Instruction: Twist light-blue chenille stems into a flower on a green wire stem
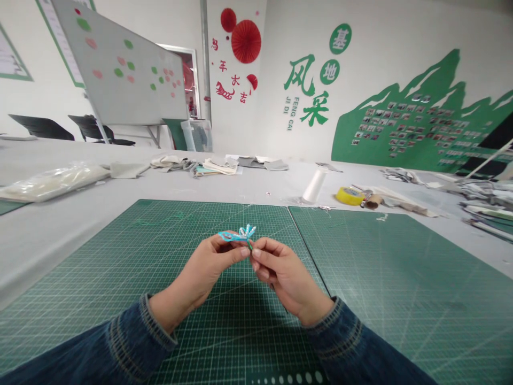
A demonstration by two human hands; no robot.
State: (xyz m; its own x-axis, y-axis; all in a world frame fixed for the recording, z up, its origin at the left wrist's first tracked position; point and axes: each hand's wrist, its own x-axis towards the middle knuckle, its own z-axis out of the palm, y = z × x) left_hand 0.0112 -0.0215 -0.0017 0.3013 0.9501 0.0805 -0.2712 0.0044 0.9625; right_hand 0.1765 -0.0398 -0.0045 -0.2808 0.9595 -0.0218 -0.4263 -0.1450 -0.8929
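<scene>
Between my two hands is a small beaded flower [245, 232] with light blue petals, white beads and a thin green stem. My left hand [216, 259] pinches it from the left, thumb near the base of the petals. The fingers of my right hand [278, 263] are closed on the green stem, just under the petals. Both hands meet above a green cutting mat [168, 278] with a white grid. My fingers hide part of the petals and the lower stem.
A second cutting mat [385, 272] adjoins on the right. Beyond stand a white thread cone [315, 186] and a yellow tape roll [350, 196]. Fabric scraps [216, 166] lie at the back, a plastic-wrapped bundle [56, 179] at left, more cloth pieces [491, 195] at right.
</scene>
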